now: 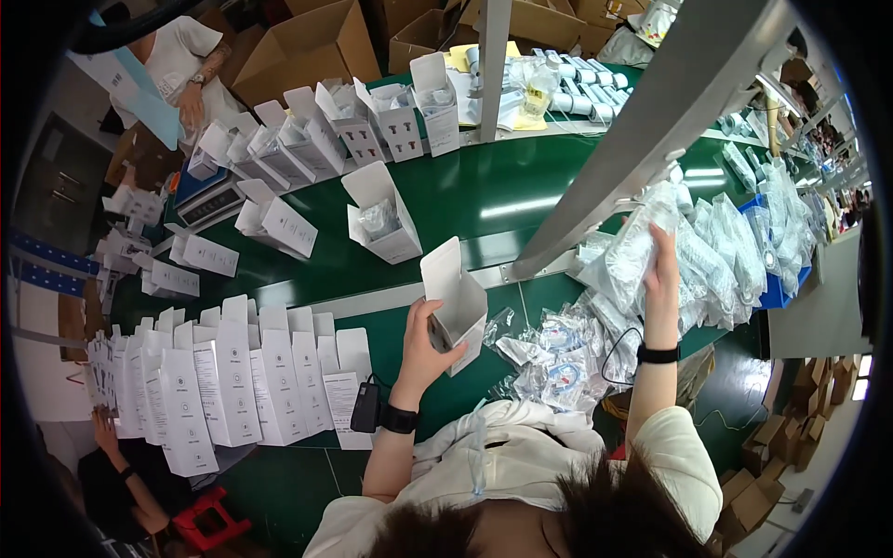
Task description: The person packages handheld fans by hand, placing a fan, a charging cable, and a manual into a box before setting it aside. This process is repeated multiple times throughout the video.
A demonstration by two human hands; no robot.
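Observation:
My left hand (pixel 424 352) grips a white cardboard box (pixel 454 302) by its side, thumb and fingers around it. The box stands with its lid flap up and its top open toward me. To the right, my right hand (pixel 663 265) is closed on a clear plastic-wrapped packet (pixel 621 259), held above the bagged goods; what is inside cannot be made out. Below it lies a heap of small clear bags (pixel 558 358) with white and bluish contents. Another open white box (pixel 383 219), holding a clear bag, stands farther off on the green surface.
White boxes (pixel 223 391) stand in tight rows at the left. More filled boxes (pixel 395 126) line the far side. A slanting metal post (pixel 642 139) rises near my right hand. Clear-bagged goods (pixel 726 251) pile around a blue bin (pixel 772 288). Other people sit at the left.

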